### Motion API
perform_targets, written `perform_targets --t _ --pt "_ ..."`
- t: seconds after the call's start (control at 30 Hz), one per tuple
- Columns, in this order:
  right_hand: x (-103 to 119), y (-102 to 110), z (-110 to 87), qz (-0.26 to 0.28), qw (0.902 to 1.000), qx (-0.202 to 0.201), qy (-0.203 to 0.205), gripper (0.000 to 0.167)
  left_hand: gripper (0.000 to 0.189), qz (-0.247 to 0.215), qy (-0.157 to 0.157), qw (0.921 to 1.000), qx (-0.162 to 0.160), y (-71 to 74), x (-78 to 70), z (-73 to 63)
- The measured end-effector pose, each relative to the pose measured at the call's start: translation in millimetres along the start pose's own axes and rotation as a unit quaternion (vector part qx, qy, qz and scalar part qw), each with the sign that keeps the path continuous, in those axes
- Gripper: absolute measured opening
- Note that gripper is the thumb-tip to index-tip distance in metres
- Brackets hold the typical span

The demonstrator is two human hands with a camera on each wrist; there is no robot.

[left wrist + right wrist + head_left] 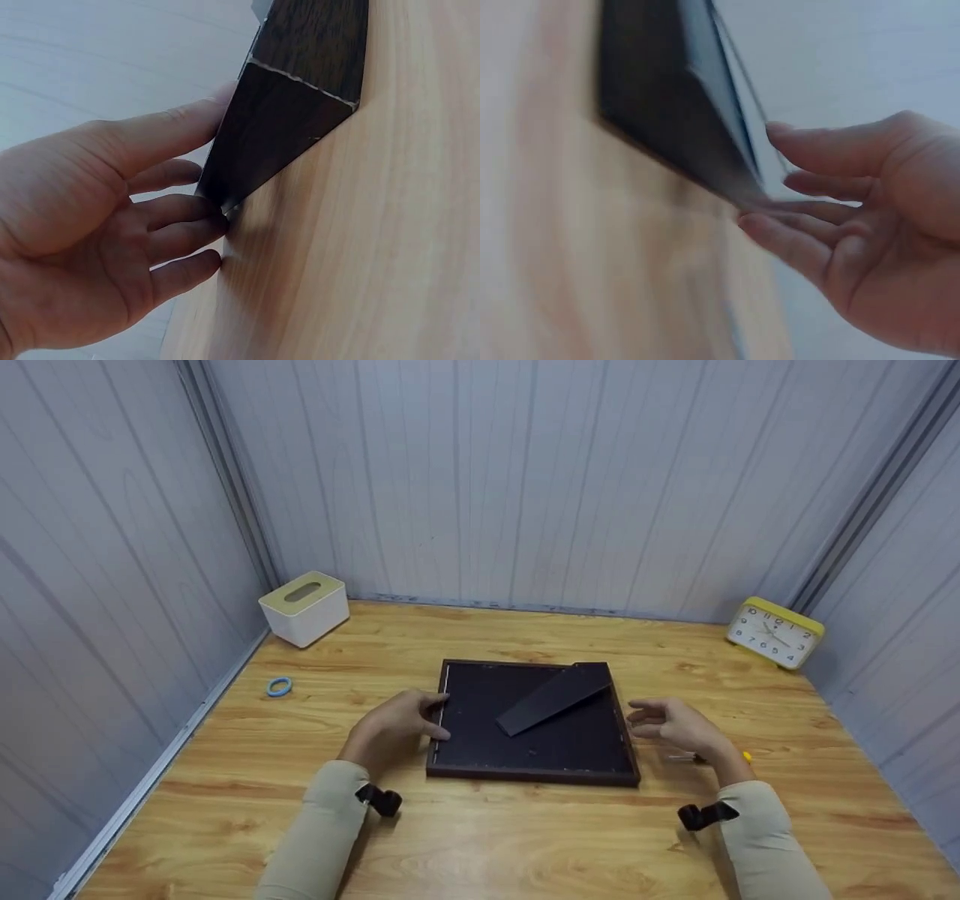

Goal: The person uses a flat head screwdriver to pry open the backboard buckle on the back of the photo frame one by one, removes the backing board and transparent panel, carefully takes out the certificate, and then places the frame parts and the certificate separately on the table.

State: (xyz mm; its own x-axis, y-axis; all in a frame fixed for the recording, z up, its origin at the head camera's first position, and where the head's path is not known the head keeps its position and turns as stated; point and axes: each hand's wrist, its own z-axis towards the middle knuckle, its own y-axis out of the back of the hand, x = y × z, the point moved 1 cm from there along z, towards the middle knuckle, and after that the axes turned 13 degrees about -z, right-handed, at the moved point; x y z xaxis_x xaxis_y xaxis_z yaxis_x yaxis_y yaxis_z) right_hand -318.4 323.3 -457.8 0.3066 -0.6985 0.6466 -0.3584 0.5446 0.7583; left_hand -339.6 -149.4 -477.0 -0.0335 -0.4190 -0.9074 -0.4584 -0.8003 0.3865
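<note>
A dark brown picture frame (480,712) lies back side up on the wooden table, its black easel stand (555,699) slanting across the backing. At the frame's left edge is my left hand (397,724), thumb tip over the rim and fingers fairly straight. The left wrist view shows those fingertips right at the lower edge of the frame's side (277,127). Beside the right edge, a small gap away in the head view, my right hand (679,727) holds nothing, fingers loosely extended. A blurred frame corner (667,97) appears before it in the right wrist view.
A thin tool with a metal shaft (681,757) and a yellow end (747,757) lies partly behind the right wrist. A blue ring (279,686) is at left, with a tissue box (319,615) behind it. A yellow alarm clock (775,634) stands back right. Panel walls enclose the table.
</note>
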Motion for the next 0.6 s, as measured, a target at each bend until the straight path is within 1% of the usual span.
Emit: perform_targets --t 0.1,0.17,0.27,0.4,0.5,0.6 --pt "-9.2 12.5 -9.0 -0.04 0.9991 0.003 0.013 0.053 0.076 0.017 -0.005 0.9998 0.005 0.7 -0.4 1.4" --pt "-17.7 19.1 -14.5 -0.055 0.9984 0.004 0.014 0.05 0.076 0.021 -0.003 0.9998 0.005 1.1 -0.7 1.7" --pt "-31.1 27.8 -23.2 -0.053 0.9986 -0.002 0.003 0.048 0.076 0.019 0.0 0.9998 0.005 1.3 -1.5 1.6" --pt "-47.1 39.0 -39.0 -0.018 0.9991 -0.013 -0.037 0.05 0.074 0.016 0.003 0.9998 0.009 0.7 -1.9 0.7" --pt "-60.2 48.4 -53.1 -0.024 0.998 -0.023 -0.054 0.05 0.073 0.019 0.0 0.9997 0.014 0.0 -1.7 0.4" --pt "-76.6 55.1 -65.5 -0.049 0.9976 -0.011 -0.048 0.046 0.072 0.02 -0.005 0.9997 0.014 0.2 -0.5 0.1"
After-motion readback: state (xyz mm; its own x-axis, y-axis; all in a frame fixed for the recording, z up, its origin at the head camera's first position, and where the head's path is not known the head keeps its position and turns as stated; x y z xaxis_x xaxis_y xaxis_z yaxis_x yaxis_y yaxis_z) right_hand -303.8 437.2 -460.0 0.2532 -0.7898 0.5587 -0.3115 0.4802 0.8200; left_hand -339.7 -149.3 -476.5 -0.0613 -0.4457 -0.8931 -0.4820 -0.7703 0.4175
